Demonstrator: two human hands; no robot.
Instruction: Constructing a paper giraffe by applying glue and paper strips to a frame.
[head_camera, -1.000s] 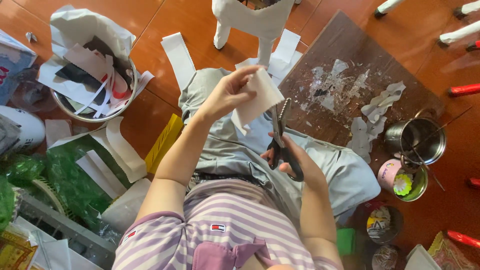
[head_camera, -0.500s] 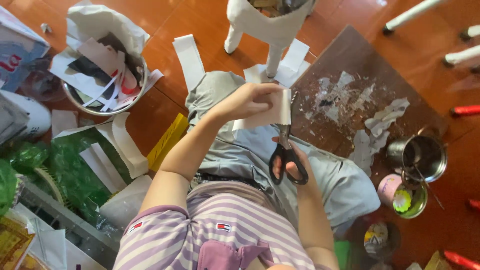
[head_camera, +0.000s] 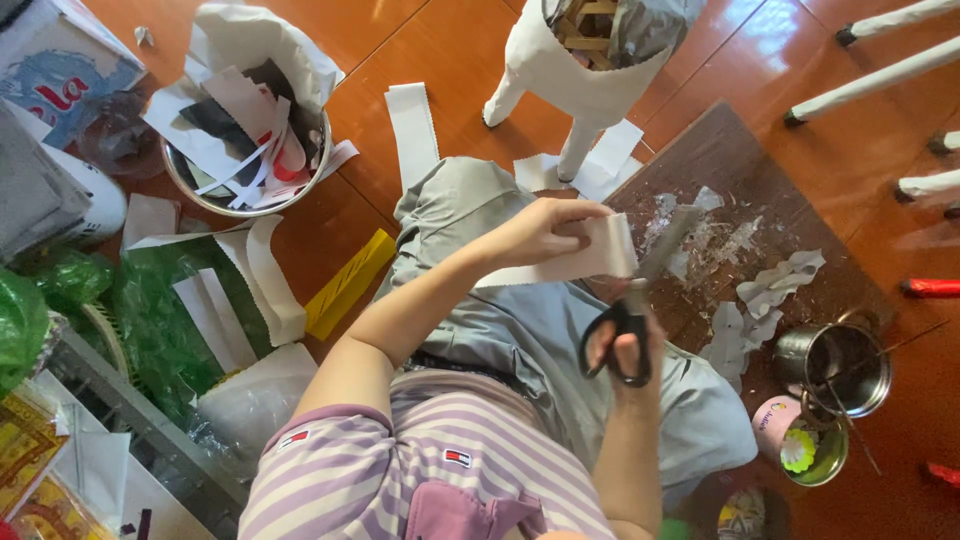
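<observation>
Sitting on the wooden floor (head_camera: 420, 40), the person holds a strip of white paper (head_camera: 560, 262) out over their grey-trousered lap. Their left hand (head_camera: 545, 232) pinches the strip along its upper edge, fingers curled shut around it, while the right hand (head_camera: 622, 345) has thumb and fingers through the black loops of a pair of scissors (head_camera: 640, 295). The blades point up and away, meeting the paper's right end (whether they are parted or closed is blurred, I cannot tell).

Just beyond the scissors lies a dark brown board (head_camera: 800, 200) littered with torn white scraps. At its near corner stands a small steel pot (head_camera: 835, 368), and touching it a round tin (head_camera: 800, 440) with a daisy on it.

To the left, well apart from the hands, a metal bowl (head_camera: 245, 150) is heaped with paper offcuts. Closer in lie a yellow ruler-like strip (head_camera: 348, 283) and a green plastic bag (head_camera: 160, 310) with more white strips on it. At the top stands a white paper-covered figure on legs (head_camera: 590, 70).
</observation>
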